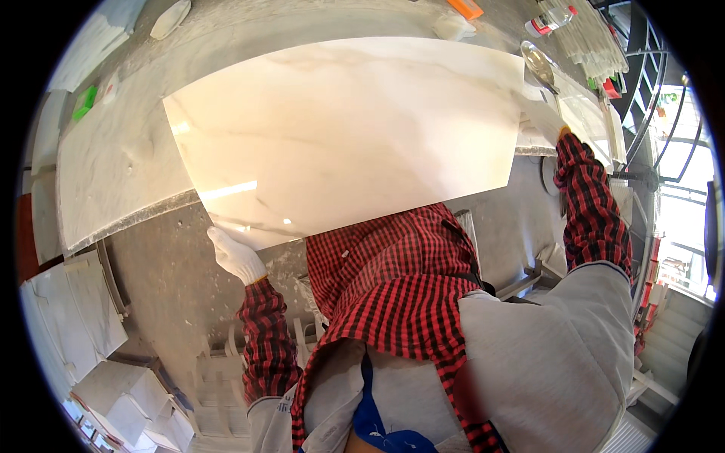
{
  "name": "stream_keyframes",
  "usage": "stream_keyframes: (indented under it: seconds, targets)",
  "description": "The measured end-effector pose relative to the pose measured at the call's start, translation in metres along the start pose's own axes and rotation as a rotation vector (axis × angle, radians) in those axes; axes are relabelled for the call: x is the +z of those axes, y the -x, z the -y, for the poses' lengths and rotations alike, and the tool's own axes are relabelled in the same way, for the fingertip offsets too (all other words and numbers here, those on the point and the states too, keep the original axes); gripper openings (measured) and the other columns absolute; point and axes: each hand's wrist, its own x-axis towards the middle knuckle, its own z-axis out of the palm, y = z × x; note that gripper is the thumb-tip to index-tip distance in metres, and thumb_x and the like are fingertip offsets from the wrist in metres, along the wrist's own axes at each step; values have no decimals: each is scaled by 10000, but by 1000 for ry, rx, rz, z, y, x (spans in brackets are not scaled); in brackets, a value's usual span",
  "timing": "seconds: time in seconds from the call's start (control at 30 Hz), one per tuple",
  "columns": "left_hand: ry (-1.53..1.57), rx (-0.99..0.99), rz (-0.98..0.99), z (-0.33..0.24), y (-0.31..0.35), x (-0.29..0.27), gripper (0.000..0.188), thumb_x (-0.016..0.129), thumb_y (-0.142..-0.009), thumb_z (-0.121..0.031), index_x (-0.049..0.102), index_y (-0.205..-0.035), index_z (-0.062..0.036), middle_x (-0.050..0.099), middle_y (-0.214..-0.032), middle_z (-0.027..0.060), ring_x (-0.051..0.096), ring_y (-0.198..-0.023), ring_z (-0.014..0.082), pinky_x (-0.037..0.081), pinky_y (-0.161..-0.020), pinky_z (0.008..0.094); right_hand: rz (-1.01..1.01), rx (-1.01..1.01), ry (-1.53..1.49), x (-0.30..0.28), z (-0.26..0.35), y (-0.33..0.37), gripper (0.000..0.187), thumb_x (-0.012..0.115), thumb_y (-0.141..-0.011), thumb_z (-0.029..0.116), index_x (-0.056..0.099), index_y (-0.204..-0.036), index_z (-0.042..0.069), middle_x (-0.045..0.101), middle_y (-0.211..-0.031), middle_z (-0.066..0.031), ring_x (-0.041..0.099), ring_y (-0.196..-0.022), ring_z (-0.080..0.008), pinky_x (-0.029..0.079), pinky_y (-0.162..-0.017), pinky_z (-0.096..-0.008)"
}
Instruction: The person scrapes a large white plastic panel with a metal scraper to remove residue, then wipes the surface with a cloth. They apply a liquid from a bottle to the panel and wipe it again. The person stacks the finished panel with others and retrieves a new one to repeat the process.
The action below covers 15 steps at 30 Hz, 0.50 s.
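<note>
A large glossy marble-look slab [347, 136], white with pale grey-brown veins, spans the middle of the head view. Its far part is over the worktop, while its near edge juts out toward my checked apron. My left hand [236, 255], in a white knitted glove, is closed on the slab's near left corner, with some fingers hidden beneath. At the slab's right edge is my right hand [545, 115], also gloved, gripping that side; its fingertips are partly hidden and blend with the pale surface. A metal spoon-like tool [538, 66] lies just beyond the right hand.
The stone-topped worktop [113, 177] has a chipped front edge. On it are a green block [84, 103], an orange object [466, 7] and a plastic bottle [551, 21] with a red cap. Stacked white slabs [78, 313] and boxes [124, 396] stand at lower left.
</note>
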Motion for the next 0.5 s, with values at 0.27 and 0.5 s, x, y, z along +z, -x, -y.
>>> stream_keyframes:
  seconds: [0.27,0.5]
  targets:
    - [-85,41,-53,4,-1,2,607,451,-1061,-441,604,-1190,132,646,-1077,100,537,-951,173,449,-898,313,80,-74,-233,8,-21,7,738,516,-983,595,533,-1385,-24,652,-1268,-148,657,-1138,-217,524,-981,-310]
    - [-85,1,-43,15,-7,-6,622,455,-1059,-455,599,-1185,137,642,-1084,100,535,-953,173,449,-893,309,140,-41,-189,6,-22,11,713,478,-1006,574,551,-1358,-42,677,-1217,-143,679,-1076,-215,519,-961,-301]
